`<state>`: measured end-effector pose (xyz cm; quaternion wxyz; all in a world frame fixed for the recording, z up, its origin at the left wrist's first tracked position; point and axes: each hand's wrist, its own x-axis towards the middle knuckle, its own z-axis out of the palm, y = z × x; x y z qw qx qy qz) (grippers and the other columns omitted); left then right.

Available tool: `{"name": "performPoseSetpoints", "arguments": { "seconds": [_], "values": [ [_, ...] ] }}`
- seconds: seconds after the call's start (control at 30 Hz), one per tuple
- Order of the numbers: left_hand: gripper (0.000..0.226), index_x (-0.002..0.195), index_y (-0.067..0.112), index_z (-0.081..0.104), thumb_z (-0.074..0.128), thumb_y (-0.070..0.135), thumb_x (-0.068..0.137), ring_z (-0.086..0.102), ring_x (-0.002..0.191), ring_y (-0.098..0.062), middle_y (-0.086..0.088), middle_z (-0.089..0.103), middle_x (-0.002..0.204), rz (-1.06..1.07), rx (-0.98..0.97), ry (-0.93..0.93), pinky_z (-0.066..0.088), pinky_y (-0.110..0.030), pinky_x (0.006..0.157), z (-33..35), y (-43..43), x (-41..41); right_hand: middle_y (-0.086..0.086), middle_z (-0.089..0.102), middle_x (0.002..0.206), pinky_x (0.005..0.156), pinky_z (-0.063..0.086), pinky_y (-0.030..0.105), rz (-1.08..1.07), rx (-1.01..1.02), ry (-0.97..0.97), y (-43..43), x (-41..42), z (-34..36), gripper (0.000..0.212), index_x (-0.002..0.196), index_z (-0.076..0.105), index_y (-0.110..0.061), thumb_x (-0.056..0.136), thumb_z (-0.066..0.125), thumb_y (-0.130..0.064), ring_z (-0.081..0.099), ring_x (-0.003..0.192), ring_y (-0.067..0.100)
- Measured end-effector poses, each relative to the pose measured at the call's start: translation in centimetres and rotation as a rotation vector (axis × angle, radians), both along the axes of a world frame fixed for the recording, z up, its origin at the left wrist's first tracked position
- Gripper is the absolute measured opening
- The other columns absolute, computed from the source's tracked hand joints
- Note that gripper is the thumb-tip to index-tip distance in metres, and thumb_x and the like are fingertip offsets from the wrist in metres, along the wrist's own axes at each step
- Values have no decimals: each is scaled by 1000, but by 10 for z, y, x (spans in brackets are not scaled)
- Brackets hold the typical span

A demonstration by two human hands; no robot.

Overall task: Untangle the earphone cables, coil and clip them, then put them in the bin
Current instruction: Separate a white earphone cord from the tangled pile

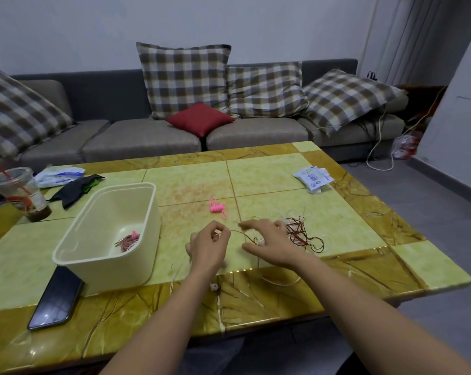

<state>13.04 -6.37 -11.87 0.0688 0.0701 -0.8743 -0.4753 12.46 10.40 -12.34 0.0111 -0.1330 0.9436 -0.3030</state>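
— Forearms reach in: left hand pinches one strand, right hand spread wide over the tangle at three o'clock.
— Yanking could tighten knots; bin sits at nine o'clock.

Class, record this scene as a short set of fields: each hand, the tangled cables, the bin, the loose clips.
left hand: pinches a thin cable strand
right hand: fingers spread, at the tangle's left edge
tangle: dark red and white earphone cables, on the table
bin: cream, holds one coiled cable with a pink clip
loose clips: pink, on the table beyond the hands
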Motion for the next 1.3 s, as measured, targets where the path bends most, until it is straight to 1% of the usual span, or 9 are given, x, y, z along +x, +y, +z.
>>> {"name": "performPoseSetpoints", "arguments": {
  "seconds": [0.1, 0.3, 0.43, 0.57, 0.67, 0.77, 0.97, 1.17, 1.3],
  "values": [
    [15, 79, 31, 57, 52, 34, 93, 45, 98, -20, 7, 51, 64, 66, -8, 87, 22, -32, 84, 1, -6, -1, -8, 71, 104, 108, 21, 37, 18, 111, -73, -10, -3, -5, 25, 119, 64, -29, 97, 50, -33, 57, 108, 13],
    [15, 83, 23, 56, 47, 26, 95, 57, 93, -36, -3, 63, 73, 359, -35, 83, 43, -43, 91, -6, -37, -9, -7, 71, 107, 101, 20, 37, -304, 227, -26, 15, -9, -17, 28, 100, 68, -25, 101, 40, -22, 60, 104, 17],
    [25, 118, 23, 59, 52, 22, 95, 42, 121, -34, -14, 58, 123, 259, -359, -194, 34, -39, 101, -12, -39, -9, -8, 71, 108, 93, 21, 35, -259, 156, -24, 13, -10, -20, 27, 100, 69, -26, 102, 43, -27, 58, 103, 16],
    [58, 140, 17, 42, 57, 9, 85, 26, 138, -23, -5, 36, 147, 30, -495, 126, 23, -36, 116, -11, -19, -5, -4, 71, 105, 98, 21, 37, -233, 193, 13, 6, -12, -18, 28, 105, 71, -25, 103, 44, -31, 58, 103, 18],
    [53, 139, 16, 45, 51, 6, 87, 30, 136, -18, -2, 43, 142, -324, -371, 211, 23, -31, 115, -8, 8, -5, -4, 72, 102, 94, 21, 36, -176, 179, 49, 0, -11, -15, 26, 103, 71, -27, 102, 46, -31, 59, 100, 18],
    [45, 143, 10, 39, 42, 12, 99, 47, 126, -25, -10, 54, 134, -437, -302, -21, 38, -34, 103, -13, 29, -7, -3, 72, 96, 96, 25, 35, -132, 118, 71, 1, -11, -14, 22, 102, 71, -25, 100, 50, -30, 60, 95, 21],
    [26, 98, 12, 61, 37, 19, 102, 59, 91, -22, -3, 67, 98, -304, -278, -13, 40, -31, 71, -23, 26, -14, 0, 65, 116, 100, 34, 36, -94, 243, -170, 24, -11, -17, 32, 122, 59, -20, 89, 58, -17, 58, 112, 21],
    [28, 103, 16, 61, 35, 26, 102, 60, 70, -24, -3, 66, 78, 65, -146, 195, 45, -38, 62, -3, 21, -25, 4, 72, 99, 76, 49, 36, -506, -346, 137, 47, -19, 2, 31, 106, 67, -13, 94, 40, -5, 63, 88, 23],
    [24, 102, 19, 60, 36, 25, 102, 53, 62, -20, 2, 57, 67, 140, -168, 180, 32, -31, 52, -2, 18, -26, 9, 73, 86, 54, 49, 25, -454, -292, -220, 53, -23, 7, 20, 99, 69, -7, 93, 50, -11, 69, 72, 20]
  ]
}}
